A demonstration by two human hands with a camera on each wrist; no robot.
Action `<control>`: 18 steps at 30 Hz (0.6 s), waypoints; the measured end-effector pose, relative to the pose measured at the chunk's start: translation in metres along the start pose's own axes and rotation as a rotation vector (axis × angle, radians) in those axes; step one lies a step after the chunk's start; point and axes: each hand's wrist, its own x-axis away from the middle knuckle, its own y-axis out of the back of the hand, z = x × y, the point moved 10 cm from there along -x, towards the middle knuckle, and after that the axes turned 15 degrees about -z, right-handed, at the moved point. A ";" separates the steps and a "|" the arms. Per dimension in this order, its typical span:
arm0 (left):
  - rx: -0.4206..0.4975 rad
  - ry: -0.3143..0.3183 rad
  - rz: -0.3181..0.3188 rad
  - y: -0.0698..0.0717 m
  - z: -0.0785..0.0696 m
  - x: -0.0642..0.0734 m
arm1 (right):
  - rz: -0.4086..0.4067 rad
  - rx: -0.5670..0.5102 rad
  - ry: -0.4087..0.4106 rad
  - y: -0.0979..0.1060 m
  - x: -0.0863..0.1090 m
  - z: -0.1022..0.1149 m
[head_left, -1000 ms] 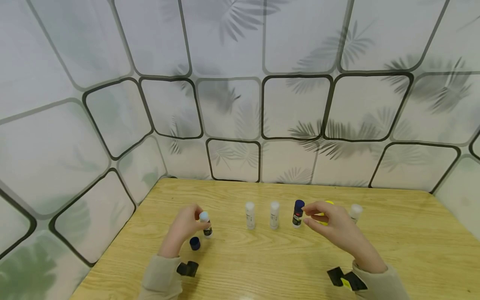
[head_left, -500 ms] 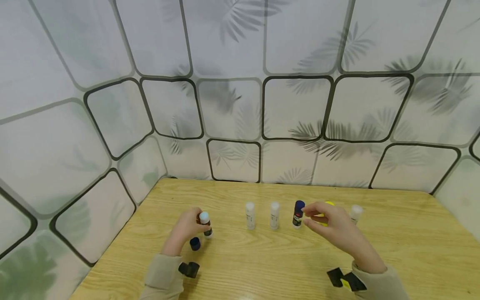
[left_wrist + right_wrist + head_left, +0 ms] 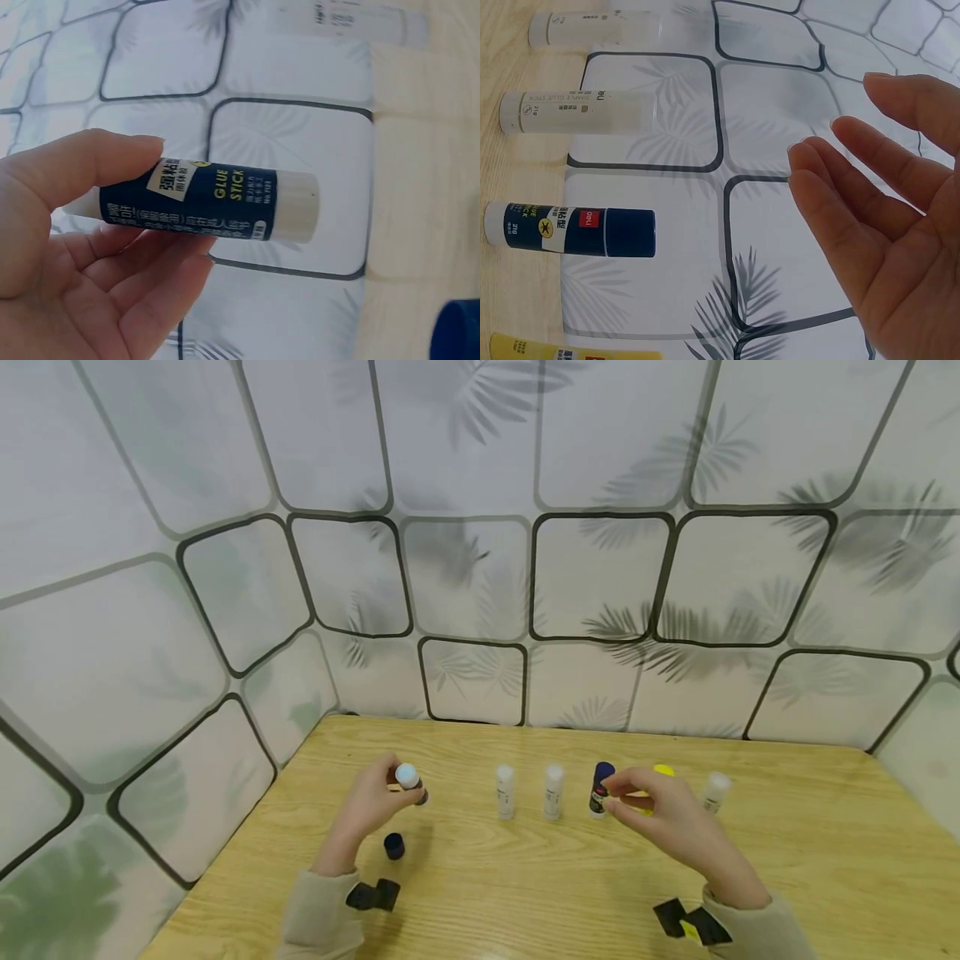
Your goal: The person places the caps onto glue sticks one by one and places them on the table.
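My left hand (image 3: 367, 802) grips an uncapped navy-labelled glue stick (image 3: 199, 199) between thumb and fingers, raised off the table with its pale end tilted towards me. Below it, the loose navy cap (image 3: 394, 846) lies on the table, its edge also in the left wrist view. My right hand (image 3: 667, 814) hovers with nothing in it, its fingers loosely bent. From the head, its fingertips overlap a capped navy glue stick (image 3: 601, 797), but the right wrist view shows them apart from that stick (image 3: 570, 229), which stands upright.
Two white glue sticks (image 3: 506, 792) stand in the middle of the wooden table (image 3: 480, 885). A yellow glue stick (image 3: 547, 349) is partly hidden behind my right hand, and another white stick (image 3: 716, 789) stands farther right. Patterned fabric (image 3: 465, 577) closes off the back and sides.
My left hand has lifted the glue stick off the table and tilted its top towards me. The cap stays where it was. My right hand has barely moved.
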 end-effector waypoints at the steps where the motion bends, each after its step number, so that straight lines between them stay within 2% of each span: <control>1: 0.025 -0.001 -0.007 0.003 -0.003 0.000 | 0.003 -0.005 0.001 -0.001 0.000 0.000; 6: 0.130 0.023 -0.030 0.019 -0.013 0.002 | 0.019 -0.024 0.004 -0.006 -0.002 0.002; 10: 0.140 0.029 -0.055 0.031 -0.016 0.002 | 0.047 -0.052 0.033 -0.016 -0.007 0.009; 14: 0.124 0.016 -0.063 0.038 -0.016 0.002 | 0.102 -0.077 0.051 -0.038 -0.012 0.014; 18: 0.120 0.010 -0.067 0.041 -0.015 0.000 | 0.152 -0.105 0.026 -0.066 -0.017 0.021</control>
